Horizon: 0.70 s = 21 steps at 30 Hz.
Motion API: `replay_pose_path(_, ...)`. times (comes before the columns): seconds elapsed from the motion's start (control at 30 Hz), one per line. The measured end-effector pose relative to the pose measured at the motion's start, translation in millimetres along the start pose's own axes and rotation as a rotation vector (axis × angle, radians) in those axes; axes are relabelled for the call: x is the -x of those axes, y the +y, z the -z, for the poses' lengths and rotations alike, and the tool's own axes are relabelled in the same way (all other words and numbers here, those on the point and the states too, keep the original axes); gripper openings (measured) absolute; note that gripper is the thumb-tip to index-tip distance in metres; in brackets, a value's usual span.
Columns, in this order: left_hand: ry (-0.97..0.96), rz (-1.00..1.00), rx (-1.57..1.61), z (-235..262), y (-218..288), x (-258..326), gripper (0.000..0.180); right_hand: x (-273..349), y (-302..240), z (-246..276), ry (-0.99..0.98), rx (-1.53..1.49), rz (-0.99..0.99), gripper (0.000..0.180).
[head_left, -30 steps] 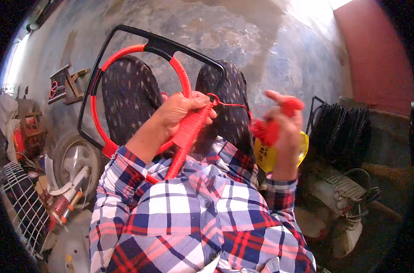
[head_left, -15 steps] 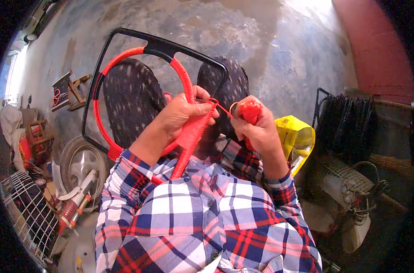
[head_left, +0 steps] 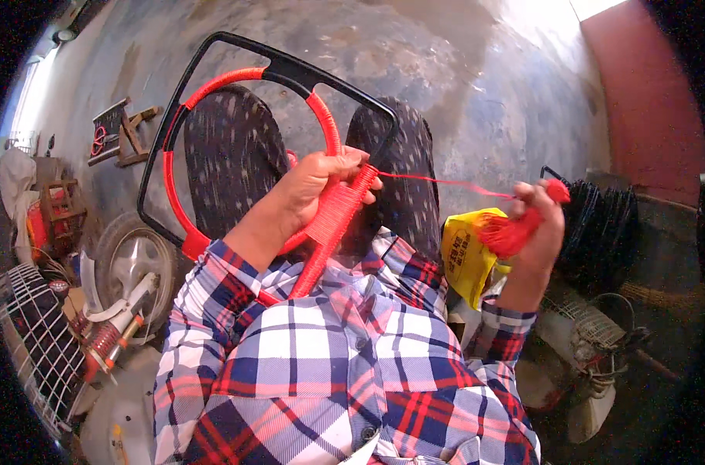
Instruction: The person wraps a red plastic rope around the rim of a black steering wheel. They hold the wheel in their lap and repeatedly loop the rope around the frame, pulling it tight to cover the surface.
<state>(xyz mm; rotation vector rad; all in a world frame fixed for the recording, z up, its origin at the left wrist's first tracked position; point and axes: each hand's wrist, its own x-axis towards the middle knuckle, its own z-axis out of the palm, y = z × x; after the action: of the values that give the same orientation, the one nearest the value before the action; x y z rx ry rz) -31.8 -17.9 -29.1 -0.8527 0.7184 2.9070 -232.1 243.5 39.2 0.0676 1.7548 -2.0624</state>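
Observation:
A black rod frame point(head_left: 319, 75) with a ring wrapped in red cord point(head_left: 169, 186) rests across my lap and knees. My left hand point(head_left: 319, 180) is closed around the red-wrapped part point(head_left: 333, 221) where the ring meets a straight bar, the thumb near the bar's upper end. Off to the right, my right hand point(head_left: 540, 225) grips a bundle of red cord point(head_left: 510, 232). Between the two hands a strand of red cord point(head_left: 445, 183) runs taut from the bar's end to the bundle. The fingers of my right hand are partly blurred.
A yellow plastic bag point(head_left: 467, 252) stands beside my right thigh. Black rod frames point(head_left: 600, 225) are stacked at the right, with a dusty machine point(head_left: 593, 333) nearer. On the left lie a wheel point(head_left: 135, 267), a wire basket point(head_left: 39, 341) and a small wooden stool point(head_left: 128, 136).
My right hand has moved right with the cord bundle, drawing out the strand from the bar. My left hand keeps its hold, and the frame has shifted slightly.

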Motion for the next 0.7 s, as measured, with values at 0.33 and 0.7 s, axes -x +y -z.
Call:
replay_pose_path(0.33,0.105,0.009,0.027,5,-3,-10,0.027,-74,-11,270,-0.034,-0.667,0.194,0.023)
replay_pose_path(0.7,-0.107,-0.108,0.04,-18,5,14,0.053,37,47,-44,-0.971,0.797,0.319,0.046)
